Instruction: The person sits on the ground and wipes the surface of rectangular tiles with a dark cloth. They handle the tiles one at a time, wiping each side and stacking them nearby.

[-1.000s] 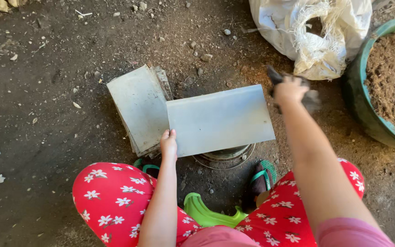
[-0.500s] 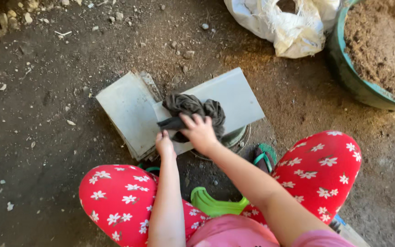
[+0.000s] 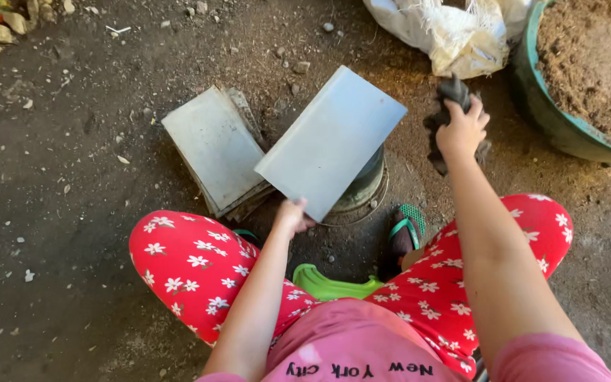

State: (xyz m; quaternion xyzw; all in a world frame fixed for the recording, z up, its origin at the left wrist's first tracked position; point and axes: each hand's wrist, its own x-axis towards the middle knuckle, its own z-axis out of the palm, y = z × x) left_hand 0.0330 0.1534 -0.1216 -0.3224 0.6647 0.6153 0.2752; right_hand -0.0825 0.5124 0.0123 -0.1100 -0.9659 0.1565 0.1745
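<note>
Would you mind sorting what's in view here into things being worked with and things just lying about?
In use:
- grey panel, gripped at its near edge by the left hand
- dark rag in the right hand
- round stand under the panel

Lying about:
- panel stack
- white sack
- green tub of soil
- stones

One package shows: a white woven plastic sack (image 3: 454, 32), crumpled and open at the top, lying on the dirt floor (image 3: 72, 177) just to the left of the green tub (image 3: 553, 127) filled with brown soil. No labels, signs or screens are visible anywhere.
</note>
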